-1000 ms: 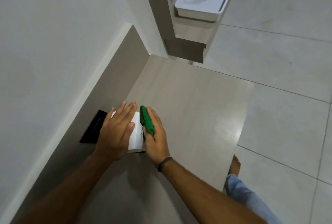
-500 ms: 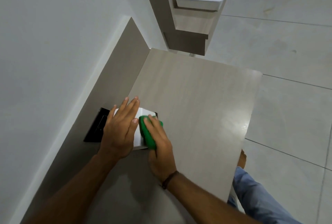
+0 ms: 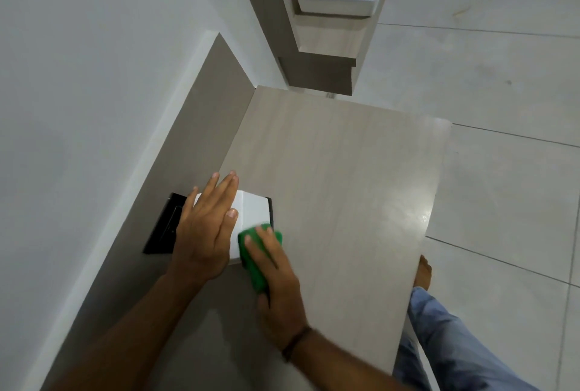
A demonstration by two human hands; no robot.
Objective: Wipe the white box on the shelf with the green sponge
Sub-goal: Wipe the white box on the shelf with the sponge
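Left hand (image 3: 205, 227): fingers flat, pressing down on small white cardboard box (image 3: 251, 211).
Right hand (image 3: 276, 284): clamps soft green sponge (image 3: 255, 260) against box side.
Risk: box skids along pale wooden shelf (image 3: 339, 190) if bracing slackens.

One white box (image 3: 251, 211), one green sponge (image 3: 255, 260), two hands.

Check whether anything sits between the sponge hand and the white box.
Nothing visible does. The right hand presses the green sponge straight against the white box, whose top the left hand covers.
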